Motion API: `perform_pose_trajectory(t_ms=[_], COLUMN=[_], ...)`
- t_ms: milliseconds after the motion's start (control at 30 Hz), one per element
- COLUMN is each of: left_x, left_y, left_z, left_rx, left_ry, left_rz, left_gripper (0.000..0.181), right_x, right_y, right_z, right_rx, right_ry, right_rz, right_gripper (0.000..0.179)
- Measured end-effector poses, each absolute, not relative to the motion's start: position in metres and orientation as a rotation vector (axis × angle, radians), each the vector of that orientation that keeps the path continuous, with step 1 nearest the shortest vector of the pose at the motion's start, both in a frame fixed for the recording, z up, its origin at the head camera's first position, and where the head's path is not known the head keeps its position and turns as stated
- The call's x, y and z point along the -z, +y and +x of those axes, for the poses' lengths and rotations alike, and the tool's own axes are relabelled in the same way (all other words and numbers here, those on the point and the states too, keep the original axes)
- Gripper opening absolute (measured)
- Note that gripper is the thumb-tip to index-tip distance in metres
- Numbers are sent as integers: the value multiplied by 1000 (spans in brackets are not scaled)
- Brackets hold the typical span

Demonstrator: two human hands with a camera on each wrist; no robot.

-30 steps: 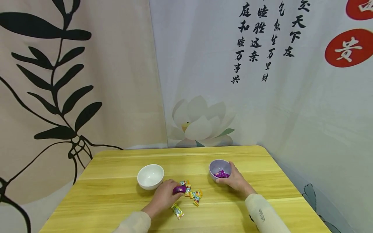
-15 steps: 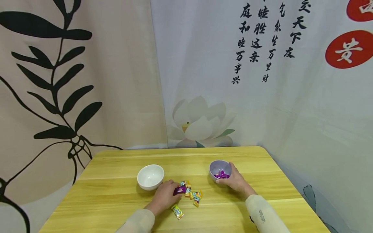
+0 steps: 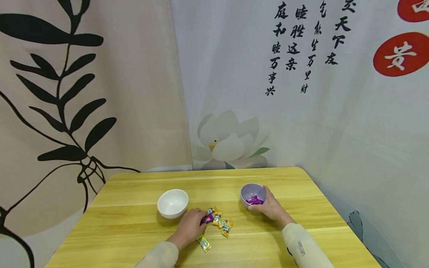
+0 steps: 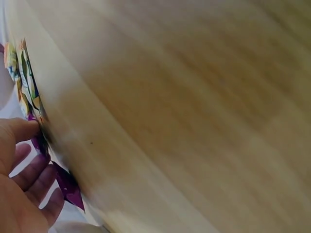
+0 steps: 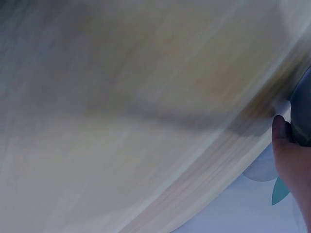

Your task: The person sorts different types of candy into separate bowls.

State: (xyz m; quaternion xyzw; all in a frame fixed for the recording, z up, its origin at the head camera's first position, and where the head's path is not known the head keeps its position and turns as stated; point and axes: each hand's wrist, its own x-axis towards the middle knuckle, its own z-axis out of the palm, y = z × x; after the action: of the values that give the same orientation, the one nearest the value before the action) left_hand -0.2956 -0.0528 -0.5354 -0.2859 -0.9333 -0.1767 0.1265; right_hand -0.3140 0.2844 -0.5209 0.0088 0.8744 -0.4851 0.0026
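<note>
My left hand [image 3: 190,226] is low over the table, thumb and fingers around a purple-wrapped candy [image 3: 207,218]. In the left wrist view the thumb tip and fingers meet at purple wrapper [image 4: 40,143]; another purple piece [image 4: 69,187] shows past the fingertips, and whether it is a separate candy I cannot tell. Beside that hand lie several yellow-wrapped candies [image 3: 225,227], with one [image 3: 203,243] nearer the front. My right hand [image 3: 273,208] grips the side of a lavender bowl [image 3: 246,191], which contains purple candies [image 3: 255,200]. The right wrist view shows only the bowl's dark side [image 5: 302,111].
A white bowl [image 3: 172,204] stands behind my left hand, with nothing visible inside. The wood-grain table [image 3: 134,208] ends at a back edge near a printed cloth backdrop [image 3: 228,74].
The purple candy at my left hand has turned and shows less of its wrapper, while the yellow candy beside it is more exposed. My right hand stays on the lavender bowl.
</note>
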Motion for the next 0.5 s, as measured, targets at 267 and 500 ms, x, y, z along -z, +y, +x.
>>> perform_pose_trajectory(t_ms=[267,500], left_x=[531,524], left_y=[-54,-52], left_z=[-297,-294], left_rx=[589,620], left_ry=[-2714,-2725], left_rz=[-794,-755], left_gripper=[31,31], right_x=[522,521], right_y=[283,282], right_z=[-316,-313], right_rx=[1508,1495], right_ry=[2763,2764], right_rz=[25,43], right_gripper=[124,125])
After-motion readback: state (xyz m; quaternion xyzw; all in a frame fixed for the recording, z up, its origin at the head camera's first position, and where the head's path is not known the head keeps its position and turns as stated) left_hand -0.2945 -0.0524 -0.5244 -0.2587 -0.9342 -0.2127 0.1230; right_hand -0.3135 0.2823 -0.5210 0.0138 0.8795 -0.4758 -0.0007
